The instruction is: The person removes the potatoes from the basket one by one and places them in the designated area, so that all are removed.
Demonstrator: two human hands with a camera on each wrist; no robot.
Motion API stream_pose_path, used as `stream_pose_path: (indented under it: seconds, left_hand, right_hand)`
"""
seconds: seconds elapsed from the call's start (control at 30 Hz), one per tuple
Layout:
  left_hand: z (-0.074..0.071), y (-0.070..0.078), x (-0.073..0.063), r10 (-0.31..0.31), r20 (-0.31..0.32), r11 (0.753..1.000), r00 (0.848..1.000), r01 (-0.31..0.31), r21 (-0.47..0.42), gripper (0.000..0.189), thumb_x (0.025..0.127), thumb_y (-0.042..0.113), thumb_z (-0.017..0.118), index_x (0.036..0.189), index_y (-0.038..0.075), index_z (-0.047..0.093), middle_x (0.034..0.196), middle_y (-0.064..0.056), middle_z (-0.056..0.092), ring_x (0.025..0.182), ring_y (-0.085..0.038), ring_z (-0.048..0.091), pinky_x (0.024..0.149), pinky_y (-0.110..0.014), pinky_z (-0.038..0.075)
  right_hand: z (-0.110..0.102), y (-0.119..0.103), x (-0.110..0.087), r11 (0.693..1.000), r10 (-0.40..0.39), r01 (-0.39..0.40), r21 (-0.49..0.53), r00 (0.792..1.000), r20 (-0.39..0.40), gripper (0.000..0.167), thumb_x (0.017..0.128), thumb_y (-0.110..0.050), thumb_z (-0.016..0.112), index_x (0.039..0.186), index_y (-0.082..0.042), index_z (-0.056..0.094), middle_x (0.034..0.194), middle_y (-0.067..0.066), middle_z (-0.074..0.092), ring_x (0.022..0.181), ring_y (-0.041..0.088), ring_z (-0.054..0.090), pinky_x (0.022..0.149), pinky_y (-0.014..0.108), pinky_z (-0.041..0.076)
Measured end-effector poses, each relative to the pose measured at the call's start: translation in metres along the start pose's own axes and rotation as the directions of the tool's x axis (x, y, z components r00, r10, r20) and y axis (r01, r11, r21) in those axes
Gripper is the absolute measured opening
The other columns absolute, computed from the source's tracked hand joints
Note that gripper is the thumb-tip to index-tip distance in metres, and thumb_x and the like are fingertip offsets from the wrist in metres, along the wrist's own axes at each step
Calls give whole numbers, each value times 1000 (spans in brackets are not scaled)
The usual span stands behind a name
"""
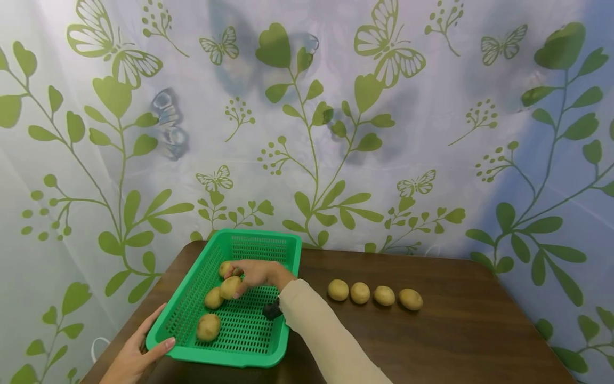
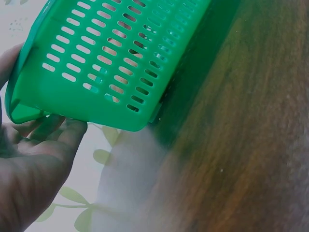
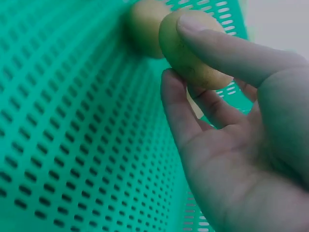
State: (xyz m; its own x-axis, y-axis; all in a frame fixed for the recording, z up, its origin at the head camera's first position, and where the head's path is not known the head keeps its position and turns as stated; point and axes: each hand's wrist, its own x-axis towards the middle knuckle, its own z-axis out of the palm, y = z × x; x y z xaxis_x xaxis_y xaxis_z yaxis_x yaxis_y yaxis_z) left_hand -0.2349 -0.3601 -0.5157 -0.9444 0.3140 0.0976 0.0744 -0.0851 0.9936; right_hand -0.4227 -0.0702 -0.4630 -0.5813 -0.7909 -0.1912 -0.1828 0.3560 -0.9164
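Observation:
A green slotted plastic basket (image 1: 218, 356) stands on the table's left part. At its near left corner my left hand (image 1: 136, 349) grips the rim, thumb on top; the left wrist view shows the fingers of that hand (image 2: 36, 169) beneath the rim, against the outer wall. Inside the basket, my right hand (image 1: 253, 273) holds a potato (image 1: 232, 288), pinched between thumb and fingers. From close up, the same potato (image 3: 186, 58) appears above the slotted floor. Around it are a nearer potato (image 1: 208, 327), one beside it (image 1: 213, 299) and another behind (image 1: 224, 268), partly covered by the hand.
Right of the basket, a row of several potatoes (image 1: 360, 293) lies on the dark brown wooden table (image 1: 446, 341). A curtain (image 1: 336, 133) with green leaves and butterflies hangs behind the table's back edge. A small black object (image 1: 272, 310) shows by the right wrist.

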Motion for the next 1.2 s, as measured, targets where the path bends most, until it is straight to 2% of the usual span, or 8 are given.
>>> stream_pose_path:
  seconds: [0.2,0.3,0.4,0.57,0.63,0.8,0.97,1.2]
  left_hand:
    - [3,1,1,5,-6,1000,1000,-5,16,79,108,-2,49,163,-2,-8,137,-5,56,119,-20,64,91,-38,58]
    - [5,1,2,-6,-30,999,1000,7,37,79,108,-1,51,163,-2,-6,138,-3,55,118,-19,64,91,-37,58]
    - [8,2,2,-6,-39,999,999,8,53,79,107,0,51,164,-2,-4,139,-2,53,119,-18,63,91,-37,58]
    - [9,1,3,37,-4,999,999,-36,27,78,107,-3,49,162,-4,-6,142,5,52,122,-17,62,93,-35,57]
    - [9,1,3,49,10,999,999,-49,7,78,107,-4,48,162,-5,-7,142,8,52,123,-16,61,94,-35,57]
    - [7,2,2,55,19,998,998,-55,-12,77,108,-5,47,162,-5,-9,142,8,54,123,-16,61,93,-35,57]
    - [5,5,1,31,-14,999,999,-31,32,77,108,-3,49,163,-3,-5,140,8,55,121,-15,62,91,-34,58]
    - [5,6,-2,34,-2,999,999,-34,36,78,108,-2,49,162,-4,-7,141,12,52,123,-13,60,93,-34,57]
  right_hand:
    - [-6,-4,-6,986,-26,18,168,999,46,49,89,16,73,131,-3,56,138,4,47,111,19,59,91,35,56]
    - [-6,-6,-9,981,-43,35,189,998,42,49,89,15,73,132,-2,55,141,5,47,112,21,59,93,36,56]
    - [-6,-8,-11,983,-57,51,176,998,32,49,90,11,75,132,-5,55,136,4,50,110,21,60,95,38,55]
    - [-7,-16,-16,984,-71,62,167,996,52,49,91,9,75,133,-7,54,129,7,52,107,23,60,104,52,48]
    - [-8,-19,-18,983,-85,74,171,995,59,48,92,10,74,133,-6,53,129,9,52,107,24,60,105,54,47]
    - [-12,-26,-23,982,-109,98,163,992,63,47,92,10,74,132,-5,54,130,8,52,108,24,61,100,43,53]
    - [-18,-31,-33,988,-112,106,112,993,47,45,92,9,74,130,-5,55,136,5,50,110,22,60,92,34,55]
    - [-23,-33,-46,994,-100,99,53,995,13,47,91,4,78,130,-9,56,137,4,49,116,19,56,92,33,54]
